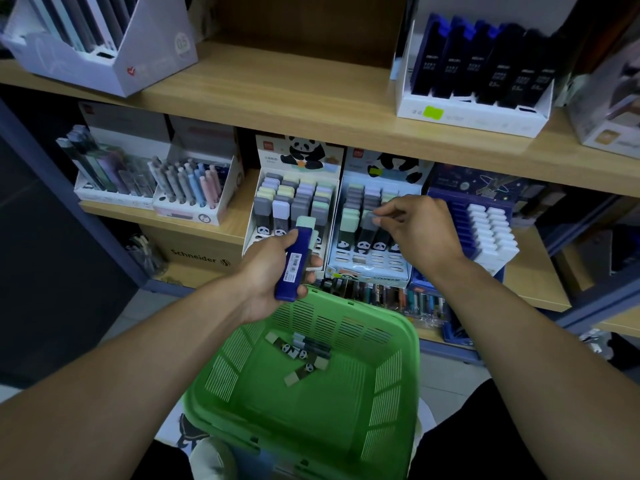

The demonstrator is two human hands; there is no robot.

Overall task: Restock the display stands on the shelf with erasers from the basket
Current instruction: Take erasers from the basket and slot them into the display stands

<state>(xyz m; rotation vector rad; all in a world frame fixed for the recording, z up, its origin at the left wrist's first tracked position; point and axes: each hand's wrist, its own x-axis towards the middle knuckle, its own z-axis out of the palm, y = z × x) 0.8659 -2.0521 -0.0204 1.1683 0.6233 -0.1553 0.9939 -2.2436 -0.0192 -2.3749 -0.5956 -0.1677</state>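
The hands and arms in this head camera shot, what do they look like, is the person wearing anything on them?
Both arms are bare from the bottom edge of the picture up to the wrists: no sleeves show. The left hand and right hand are ungloved, with no watch, bracelet or ring in sight. No markings are visible.

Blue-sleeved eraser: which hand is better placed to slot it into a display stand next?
Left. The left hand already grips the blue-sleeved eraser just before the left panda stand. The right hand is occupied, its fingers pinching an eraser in the right panda stand.
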